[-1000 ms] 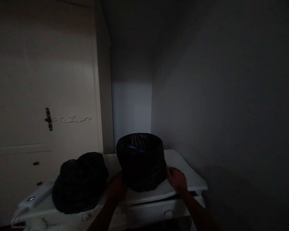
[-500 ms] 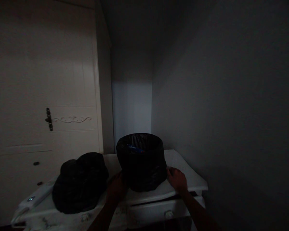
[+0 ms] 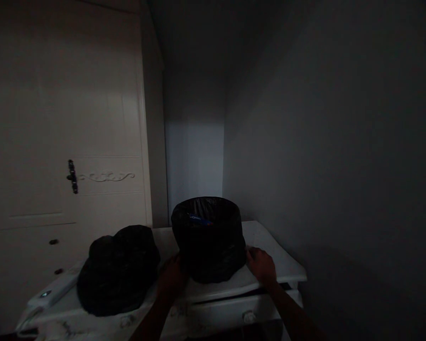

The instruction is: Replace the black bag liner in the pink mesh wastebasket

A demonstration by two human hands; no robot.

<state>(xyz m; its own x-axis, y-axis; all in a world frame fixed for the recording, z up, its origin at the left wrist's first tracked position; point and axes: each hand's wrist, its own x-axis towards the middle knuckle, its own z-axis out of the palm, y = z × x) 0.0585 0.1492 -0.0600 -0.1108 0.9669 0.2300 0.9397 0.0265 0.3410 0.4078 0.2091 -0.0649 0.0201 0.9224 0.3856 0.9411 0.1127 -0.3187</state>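
Observation:
A trash bin lined with a black plastic bag [image 3: 213,251] stands upright on the white dresser top. A blue packet with light lettering [image 3: 199,219] shows inside it. My left hand [image 3: 172,274] is against the bin's lower left side, its fingers dark and partly lost in shadow. On the opposite side my right hand [image 3: 261,265] has its fingertips at the lower right of the bin, thumb side toward me. Together the hands hold the bin between them. Left of my left hand lies a bulging black plastic bag [image 3: 119,272]; its contents are hidden.
The dresser [image 3: 270,237] has a front drawer [image 3: 230,312] slightly out of line below its top. A white device or strip [image 3: 51,293] lies at the left end. A tall white wardrobe [image 3: 106,118] rises behind on the left, and a grey wall [image 3: 323,166] bounds the right.

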